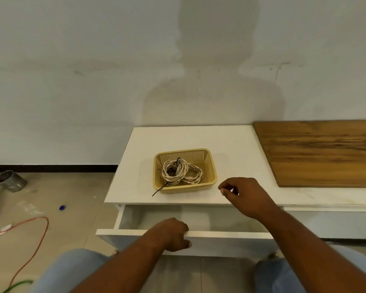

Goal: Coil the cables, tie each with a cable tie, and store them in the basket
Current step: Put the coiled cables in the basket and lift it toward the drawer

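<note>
Your left hand point(173, 233) grips the top edge of the smooth white drawer point(230, 234), fingers hooked over it and thumb on its face, a hold suited to sliding it. Your right hand point(243, 195) hovers over the bench point(230, 140) just beside the basket point(214, 168), loosely curled, apparently holding nothing. The cables point(182, 172), pale twisted cord in loose loops, lie inside that yellow perforated plastic tray. A thin black tie point(160, 190) pokes over its front rim, so storing looks done.

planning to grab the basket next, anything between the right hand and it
Nothing visible does. The right hand is just right of the basket, with only bare cabinet top between them. The left hand grips the drawer front below.
</note>
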